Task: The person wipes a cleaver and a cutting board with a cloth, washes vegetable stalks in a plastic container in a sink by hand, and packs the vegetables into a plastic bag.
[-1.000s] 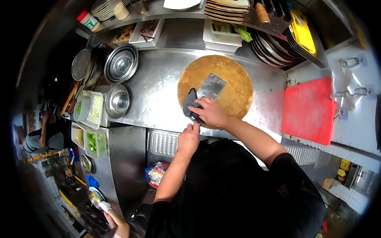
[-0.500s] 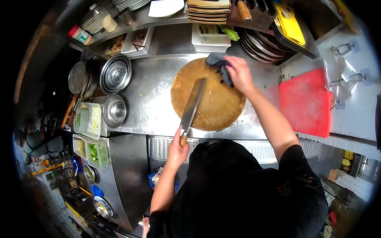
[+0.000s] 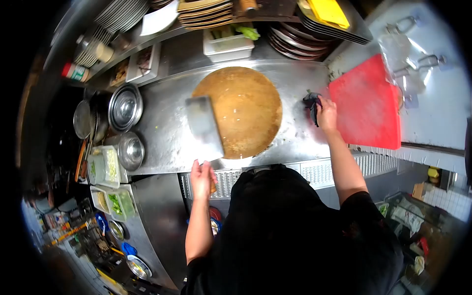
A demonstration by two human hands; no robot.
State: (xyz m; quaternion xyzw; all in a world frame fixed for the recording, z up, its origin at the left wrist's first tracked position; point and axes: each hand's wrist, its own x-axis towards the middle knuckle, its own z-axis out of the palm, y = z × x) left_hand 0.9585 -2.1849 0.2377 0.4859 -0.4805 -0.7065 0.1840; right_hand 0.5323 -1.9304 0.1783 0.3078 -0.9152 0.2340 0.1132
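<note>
At the left rim of the round chopping block (image 3: 250, 113), one broad cleaver (image 3: 205, 128), blurred; its blade is seen overlapping the wood and the steel counter (image 3: 167, 115). Whether the blade is rested or raised cannot be told. Its long axis is directed away from the body, the far end tilted slightly to the left.

Left hand (image 3: 200, 179): fingers closed about the cleaver's handle, at the near edge of the counter; the blade is extended directly ahead of it. By this hand the cleaver is held; by the right it is not reached, the block being set between.

Right hand (image 3: 327, 115): fingers clamped on one dark cloth (image 3: 312, 104), bunched, held to the right of the block and just beside the red board (image 3: 366, 108). Contact between cloth and counter cannot be confirmed.

Edges and room: to the left of the blade, a strip of steel is bounded by two metal bowls (image 3: 125, 107) (image 3: 131, 151); to the right of the block, a narrower strip is bounded by the red board. Beyond the block, near its far rim, one white container (image 3: 228, 48) is placed.
</note>
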